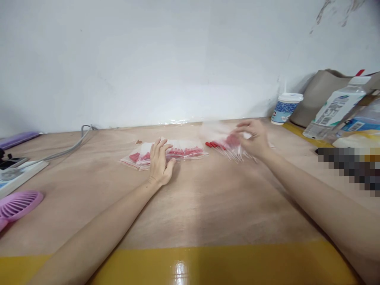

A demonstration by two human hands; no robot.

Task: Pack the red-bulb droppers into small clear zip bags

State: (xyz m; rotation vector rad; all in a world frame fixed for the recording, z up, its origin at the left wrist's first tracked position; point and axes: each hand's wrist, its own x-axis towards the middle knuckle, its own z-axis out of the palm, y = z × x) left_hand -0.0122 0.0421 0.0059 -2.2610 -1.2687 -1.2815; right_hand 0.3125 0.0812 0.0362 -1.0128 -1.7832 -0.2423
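My left hand [160,163] lies with its fingers stretched out over a row of small clear zip bags [194,151], which hold short red pieces. The row overlaps from left to right near the back of the table. To its right, my right hand [253,137] pinches another clear zip bag [218,130] with a blurred red patch in it. Just below that bag lie several thin pale sticks with red ends [214,145], fanned out on the wood. Motion blur and the fingers hide part of the held bag.
On the right stand a lidded paper cup [285,109], a plastic bottle [337,107] and a grey bag [314,93]. A pink fan [20,206], a power strip [26,174] with a grey cable [69,149] and a purple case [19,139] lie left. Yellow tape [190,265] lines the front edge.
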